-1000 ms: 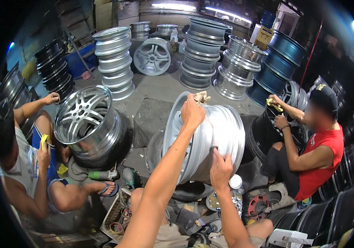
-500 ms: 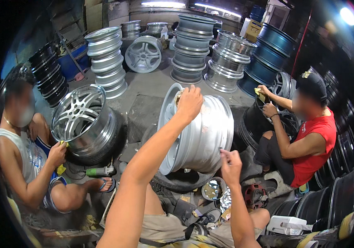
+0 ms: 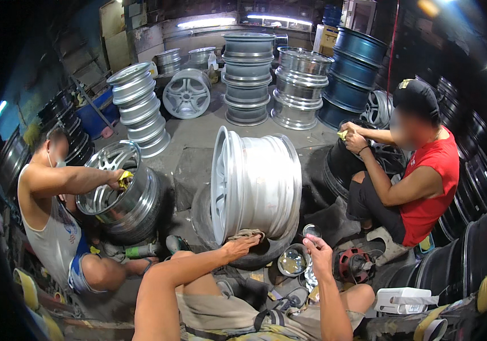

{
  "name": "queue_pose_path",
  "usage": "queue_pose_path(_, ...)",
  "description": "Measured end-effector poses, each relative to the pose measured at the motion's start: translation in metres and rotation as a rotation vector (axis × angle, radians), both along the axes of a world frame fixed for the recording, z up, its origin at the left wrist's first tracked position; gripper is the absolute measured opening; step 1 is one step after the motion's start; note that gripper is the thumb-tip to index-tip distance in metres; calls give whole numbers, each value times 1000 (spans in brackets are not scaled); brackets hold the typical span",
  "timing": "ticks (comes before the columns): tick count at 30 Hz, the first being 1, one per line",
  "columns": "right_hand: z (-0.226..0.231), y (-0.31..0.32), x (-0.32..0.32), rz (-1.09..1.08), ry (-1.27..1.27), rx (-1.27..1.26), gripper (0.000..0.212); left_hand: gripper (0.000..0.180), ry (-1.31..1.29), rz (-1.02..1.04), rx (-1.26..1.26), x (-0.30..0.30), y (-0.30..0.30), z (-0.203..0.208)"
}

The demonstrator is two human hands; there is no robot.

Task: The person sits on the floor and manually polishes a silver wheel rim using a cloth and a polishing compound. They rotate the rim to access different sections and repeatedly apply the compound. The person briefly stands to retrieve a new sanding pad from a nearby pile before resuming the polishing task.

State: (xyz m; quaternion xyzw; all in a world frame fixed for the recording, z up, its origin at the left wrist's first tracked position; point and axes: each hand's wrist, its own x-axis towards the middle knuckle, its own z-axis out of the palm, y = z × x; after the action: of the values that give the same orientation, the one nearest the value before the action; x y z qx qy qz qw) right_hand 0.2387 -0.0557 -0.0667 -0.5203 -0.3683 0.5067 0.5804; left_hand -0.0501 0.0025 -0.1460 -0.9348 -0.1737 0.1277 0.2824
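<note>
A silver wheel rim (image 3: 263, 182) stands on its edge in front of me, resting on a black tyre (image 3: 199, 213). At its lower near side, my left hand (image 3: 238, 248) is closed on a crumpled brown cloth (image 3: 250, 233), held against the rim's bottom edge. My right hand (image 3: 318, 253) is raised to the right of the rim, apart from it. Its thumb and fingertips are pinched, and what they hold, if anything, is too small to make out. Just beyond those fingertips shows a small round container (image 3: 313, 230). Below lies a metal bowl (image 3: 293, 261) with liquid in it.
At left, a person rubs a polished wheel (image 3: 115, 187) with a yellow cloth (image 3: 125, 179). A person in a red shirt (image 3: 434, 170) works at right over a dark wheel. A green grinder (image 3: 141, 250) lies on the floor. Stacked rims (image 3: 248, 79) stand behind.
My left hand has moved from the rim's top down to its lower edge with the cloth. My right hand has lowered slightly. The person at left now reaches inside their wheel.
</note>
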Motion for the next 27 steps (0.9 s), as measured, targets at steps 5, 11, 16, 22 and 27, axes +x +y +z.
queue_pose_path(5,-3,-1,-5,-46,-174,45,22,29,-5,-54,58,16,13,91)
queue_pose_path(11,41,26,-38,8,-696,406,16,15,-742,324,171,3,127,243)
queue_pose_path(16,81,93,-99,-94,-921,879,24,20,-1216,854,284,-12,192,274)
queue_pose_path(22,71,128,-118,-184,-1318,905,31,42,-1577,1171,-143,-1,210,245)
queue_pose_path(27,60,128,-125,-234,-1384,848,32,37,-1610,1236,-222,-9,212,237)
